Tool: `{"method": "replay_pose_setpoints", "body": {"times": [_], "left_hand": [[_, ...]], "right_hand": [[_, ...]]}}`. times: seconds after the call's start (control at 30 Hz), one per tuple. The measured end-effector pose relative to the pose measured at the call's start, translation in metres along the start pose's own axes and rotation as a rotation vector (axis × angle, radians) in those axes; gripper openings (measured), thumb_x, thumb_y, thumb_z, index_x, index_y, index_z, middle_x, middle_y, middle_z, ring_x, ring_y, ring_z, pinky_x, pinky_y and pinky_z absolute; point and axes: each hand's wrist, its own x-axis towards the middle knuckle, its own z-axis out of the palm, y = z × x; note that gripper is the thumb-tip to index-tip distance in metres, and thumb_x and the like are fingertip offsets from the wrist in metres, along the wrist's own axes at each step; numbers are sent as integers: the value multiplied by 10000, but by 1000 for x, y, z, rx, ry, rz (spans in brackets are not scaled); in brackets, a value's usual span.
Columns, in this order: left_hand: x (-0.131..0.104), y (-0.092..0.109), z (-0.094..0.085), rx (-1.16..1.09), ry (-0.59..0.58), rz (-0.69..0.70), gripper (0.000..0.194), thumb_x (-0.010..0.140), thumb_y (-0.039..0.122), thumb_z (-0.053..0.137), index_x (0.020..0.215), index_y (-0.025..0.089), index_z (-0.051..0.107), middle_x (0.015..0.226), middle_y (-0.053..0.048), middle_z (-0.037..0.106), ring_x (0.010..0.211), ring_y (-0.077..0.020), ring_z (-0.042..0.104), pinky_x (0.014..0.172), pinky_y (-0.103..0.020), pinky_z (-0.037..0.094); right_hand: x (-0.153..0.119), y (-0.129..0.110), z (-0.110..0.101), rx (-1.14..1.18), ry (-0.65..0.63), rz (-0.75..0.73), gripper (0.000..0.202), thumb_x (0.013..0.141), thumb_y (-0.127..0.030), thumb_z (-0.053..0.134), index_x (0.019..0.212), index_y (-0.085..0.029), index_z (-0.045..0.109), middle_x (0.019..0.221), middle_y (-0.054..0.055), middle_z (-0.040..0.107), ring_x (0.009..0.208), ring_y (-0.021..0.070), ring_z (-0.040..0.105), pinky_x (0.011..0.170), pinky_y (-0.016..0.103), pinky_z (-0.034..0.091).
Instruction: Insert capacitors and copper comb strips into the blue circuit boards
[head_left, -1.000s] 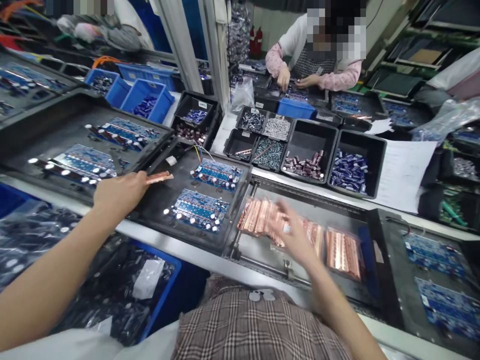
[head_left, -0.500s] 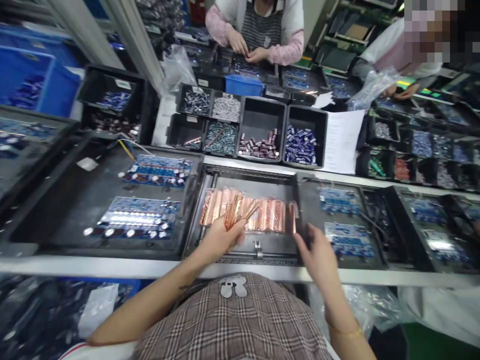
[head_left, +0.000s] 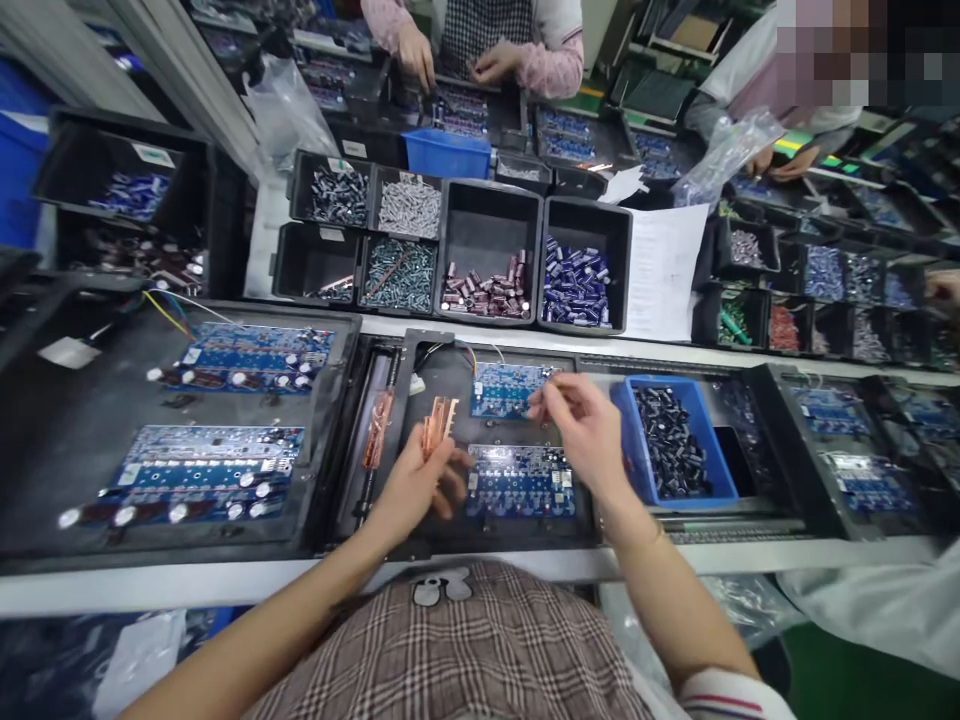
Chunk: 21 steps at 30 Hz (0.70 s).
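My left hand [head_left: 416,475] is closed around a small bunch of copper strips [head_left: 437,422], some with toothed edges. It is held over the left side of a black tray [head_left: 431,520] with two blue circuit boards in it. At the right end of the upper circuit board [head_left: 506,390], my right hand [head_left: 583,425] has its thumb and fingertips pinched together. What is between them, if anything, is too small to make out. The lower circuit board [head_left: 520,482] lies flat between my hands, dotted with small parts.
Left of the tray lie plastic-wrapped copper strips [head_left: 377,430] and another tray with two boards [head_left: 214,465]. A blue bin [head_left: 724,490] of black cylindrical parts stands right. Black bins of purple capacitors [head_left: 577,285] and brown capacitors [head_left: 487,290] line the back. Co-workers' hands [head_left: 495,62] are across the bench.
A tray with two boards now lies before me where the wrapped copper strips were. My right hand has moved up to the upper board. My left hand still holds copper strips.
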Motion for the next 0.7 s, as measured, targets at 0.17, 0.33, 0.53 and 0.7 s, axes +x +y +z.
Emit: {"method": "replay_pose_setpoints", "body": {"times": [0.17,0.33,0.53,0.7], "left_hand": [[4,-6,-30,240,47,-54,334,851,495,552,845,208,382,603,103,354,394,-15,281,344,-102,191],[-4,-2,-55,265,148,-81,345,807,511,578,877,205,437,579,92,414,393,-38,300,337,-127,180],[-1,7,-55,74,242,-162,418,708,504,687,783,190,423,523,72,486,355,-16,262,333,-126,167],[-2,14,-45,-90,204,-105,481,693,529,716,817,200,387,565,93,462,363,4,221,338,-113,135]], "right_hand": [[65,35,13,-677,-372,-263,202,929,-202,529,980,-206,725,924,61,628,847,157,603,818,302,488],[79,51,59,-850,-459,-446,249,944,-159,473,1011,-219,705,934,70,642,902,187,552,811,308,458],[77,57,65,-814,-437,-484,254,947,-176,476,977,-220,724,898,64,664,872,190,527,801,317,440],[78,61,62,-605,-433,-439,213,937,-189,518,983,-217,724,916,53,685,880,176,557,839,317,446]]}}
